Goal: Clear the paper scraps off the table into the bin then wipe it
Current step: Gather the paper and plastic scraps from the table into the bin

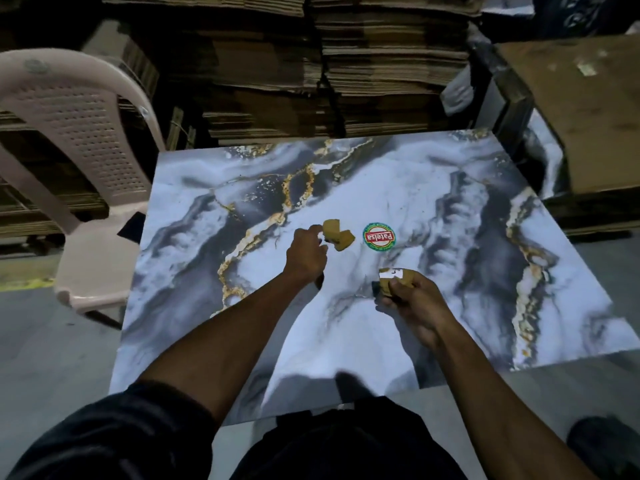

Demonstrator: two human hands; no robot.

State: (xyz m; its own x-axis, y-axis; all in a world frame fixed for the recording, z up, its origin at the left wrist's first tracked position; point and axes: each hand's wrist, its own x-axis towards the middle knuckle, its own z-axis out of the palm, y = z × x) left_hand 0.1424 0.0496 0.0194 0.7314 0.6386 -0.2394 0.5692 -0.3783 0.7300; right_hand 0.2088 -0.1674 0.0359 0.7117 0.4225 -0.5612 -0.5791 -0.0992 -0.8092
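Gathering stage: scraps are being collected by hand; binning and wiping are not yet begun, as judged from the paper on the surface.
Worktop [398, 188]: marble-patterned slab, grey and white with gold veining, set among stacked cardboard.
Left hand [306, 252]: reached toward the centre of the worktop, fingers curled and closing in a pinch on the near-left edge of the brown scraps [337, 233]; contact looks made, though blur leaves the firmness of the grip unclear.
Brown scraps: two or three torn cardboard-coloured pieces, overlapping, at the centre of the worktop, just left of the round label.
Round label [379, 237]: green-rimmed disc with a red band, lying flat and untouched, between the two hands and slightly farther out.
Right hand [410, 301]: nearer and to the right, fingers and thumb curled round a held scrap [393, 280], brown with a white patch, lifted clear of the surface.
Bin: not in view; its position cannot be told.
Wiping cloth: none visible.
Surroundings: plastic chair [79, 140] at far left; cardboard stacks [346, 64] along the far side.
Next move, assessed: lift the brown scraps cleanly, then take the round label, which lies flat and may need a fingernail under its edge.
Risk, assessed: overlapping pieces may separate and drop on lifting.
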